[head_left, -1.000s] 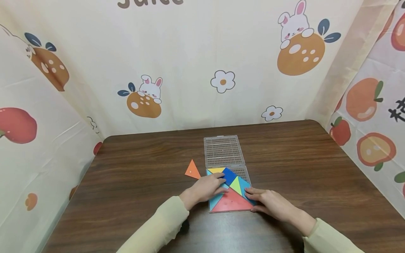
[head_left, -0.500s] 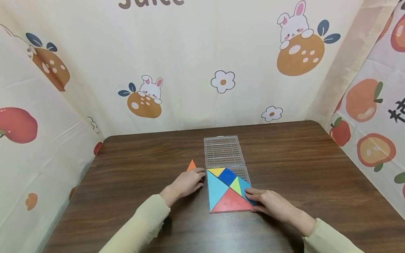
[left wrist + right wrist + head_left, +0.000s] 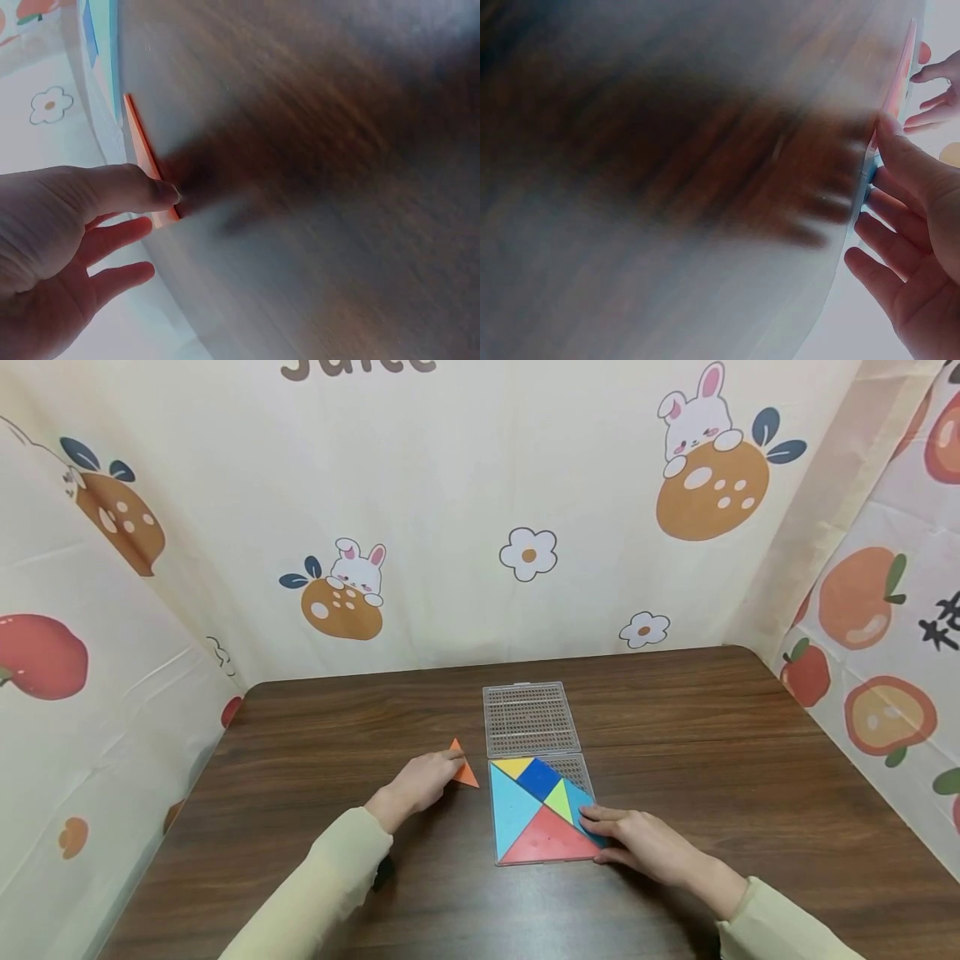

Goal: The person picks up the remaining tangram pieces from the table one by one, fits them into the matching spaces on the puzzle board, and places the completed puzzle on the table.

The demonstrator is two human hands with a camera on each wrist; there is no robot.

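My left hand (image 3: 424, 782) is at the left side of an orange triangle (image 3: 467, 774), a flat tangram piece on the table. In the left wrist view the thumb (image 3: 154, 193) bears on its near edge, with the forefinger largely hidden behind, pinching it. Right of it lies a clear plastic case filled with tangram pieces: a light blue triangle (image 3: 513, 810), a red triangle (image 3: 546, 839), a dark blue square (image 3: 539, 778), a yellow piece (image 3: 514, 766) and a lime triangle (image 3: 560, 800). My right hand (image 3: 647, 845) rests extended fingers on the blue piece (image 3: 579, 800) at the case's right edge, its thumb at the front corner.
The case's textured lid (image 3: 529, 718) lies open flat behind it. At the case's back right a bare gridded corner (image 3: 576, 768) shows. Brown wood table (image 3: 360, 718) surrounds everything, with printed curtains (image 3: 450, 510) behind and at both sides.
My left hand has moved left, off the pieces in the case and onto the orange triangle, which has shifted only slightly. My right hand has stayed at the case.
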